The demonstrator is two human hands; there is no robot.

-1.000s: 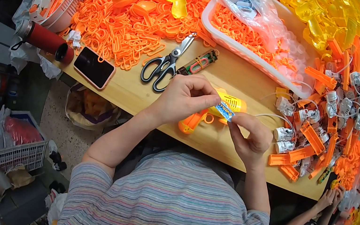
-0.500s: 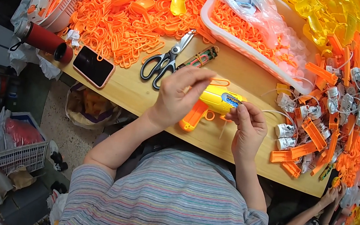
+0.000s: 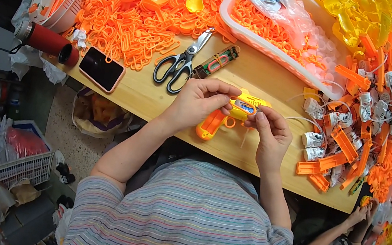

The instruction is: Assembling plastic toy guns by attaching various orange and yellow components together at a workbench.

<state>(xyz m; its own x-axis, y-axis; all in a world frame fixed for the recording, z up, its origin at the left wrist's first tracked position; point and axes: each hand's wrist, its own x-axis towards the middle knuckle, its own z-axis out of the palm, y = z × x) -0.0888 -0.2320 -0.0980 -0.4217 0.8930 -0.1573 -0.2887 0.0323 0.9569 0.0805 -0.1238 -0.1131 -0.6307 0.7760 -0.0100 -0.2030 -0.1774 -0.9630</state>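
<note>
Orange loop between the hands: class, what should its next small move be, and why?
Probably press the orange loop down around the blue label on the yellow toy: left hand and right hand seem to pinch its ends, and it frames the label here, though any gap beneath cannot be judged.
</note>
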